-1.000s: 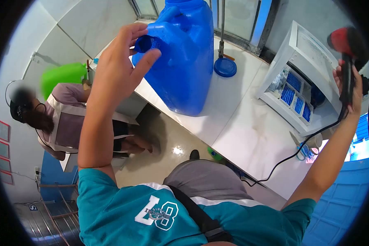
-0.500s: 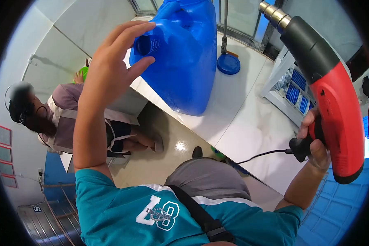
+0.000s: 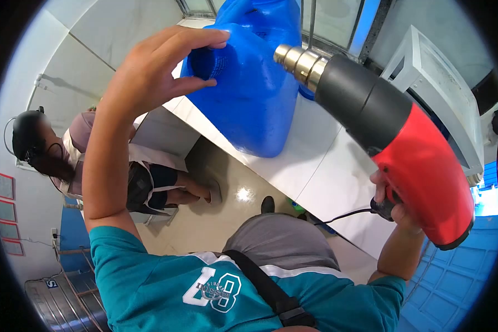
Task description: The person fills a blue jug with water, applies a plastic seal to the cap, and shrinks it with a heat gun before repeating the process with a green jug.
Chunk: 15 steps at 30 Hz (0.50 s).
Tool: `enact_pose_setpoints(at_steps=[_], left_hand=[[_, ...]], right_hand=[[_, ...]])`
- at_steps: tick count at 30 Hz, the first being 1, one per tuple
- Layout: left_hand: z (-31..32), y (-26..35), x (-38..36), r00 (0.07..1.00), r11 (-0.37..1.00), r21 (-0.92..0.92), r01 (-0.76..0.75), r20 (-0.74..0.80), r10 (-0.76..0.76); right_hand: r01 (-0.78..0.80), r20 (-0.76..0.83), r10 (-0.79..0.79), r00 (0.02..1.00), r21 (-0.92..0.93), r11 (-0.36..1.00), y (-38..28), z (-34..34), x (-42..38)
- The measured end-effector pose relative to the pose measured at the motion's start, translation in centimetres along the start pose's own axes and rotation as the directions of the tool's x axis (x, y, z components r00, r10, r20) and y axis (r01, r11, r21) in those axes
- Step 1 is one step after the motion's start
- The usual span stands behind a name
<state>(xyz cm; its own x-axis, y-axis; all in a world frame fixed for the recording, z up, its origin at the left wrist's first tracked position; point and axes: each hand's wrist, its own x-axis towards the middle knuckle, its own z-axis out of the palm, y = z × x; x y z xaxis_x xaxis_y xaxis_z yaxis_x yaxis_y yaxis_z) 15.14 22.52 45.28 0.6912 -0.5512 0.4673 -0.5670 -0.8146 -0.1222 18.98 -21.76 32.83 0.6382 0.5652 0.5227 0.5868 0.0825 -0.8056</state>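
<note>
My right hand (image 3: 395,202) grips a red and black heat gun (image 3: 426,160) by its handle. The gun's stepped metal nozzle (image 3: 301,63) points left toward the large blue jerrycan (image 3: 254,105) on the counter. At the jerrycan's spout, my left hand (image 3: 166,66) has thumb and fingers spread apart. Its fingertips are right at the rim above, the thumb just below. The round spout end (image 3: 206,63) shows dark blue between them, with small white dotted marks on its side. A black cord (image 3: 343,214) trails from the gun's handle.
The white counter (image 3: 315,160) runs diagonally under the jerrycan. Behind the gun stands a white-framed box (image 3: 437,94). Another person (image 3: 83,144) sits at the left, beside a grey-sided table. Blue panels (image 3: 454,265) fill the lower right.
The heat gun has swung left, its nozzle now close to the jerrycan. My left hand has shifted slightly right at the spout. The view has moved a little.
</note>
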Motion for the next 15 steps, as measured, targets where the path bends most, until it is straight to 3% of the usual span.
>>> enact_pose_setpoints(at_steps=[2,6,8,9,15], left_hand=[[-0.1,0.6,0.0,0.999,0.999,0.038,0.026,-0.022,-0.025],[0.2,1.7,-0.5,0.992,0.994,-0.003,0.112,-0.064,-0.112],[0.5,2.0,-0.7,0.984,0.99,0.001,0.141,-0.11,-0.14],[0.6,2.0,-0.8,0.984,0.99,0.0,0.138,-0.11,-0.138],[0.4,2.6,-0.7,0.976,0.985,-0.019,0.174,-0.131,-0.175]], right_hand=[[-0.159,0.013,0.164,0.986,0.329,0.931,-0.8,0.0,0.8],[-0.297,0.03,0.307,0.951,0.36,0.884,-1.1,-0.4,0.2],[-0.292,0.092,0.283,0.955,0.106,0.951,-1.4,0.0,-0.2],[-0.292,0.089,0.283,0.955,0.105,0.951,-1.2,0.2,-0.4],[-0.297,0.133,0.27,0.954,0.558,0.775,1.3,2.5,-0.9]])
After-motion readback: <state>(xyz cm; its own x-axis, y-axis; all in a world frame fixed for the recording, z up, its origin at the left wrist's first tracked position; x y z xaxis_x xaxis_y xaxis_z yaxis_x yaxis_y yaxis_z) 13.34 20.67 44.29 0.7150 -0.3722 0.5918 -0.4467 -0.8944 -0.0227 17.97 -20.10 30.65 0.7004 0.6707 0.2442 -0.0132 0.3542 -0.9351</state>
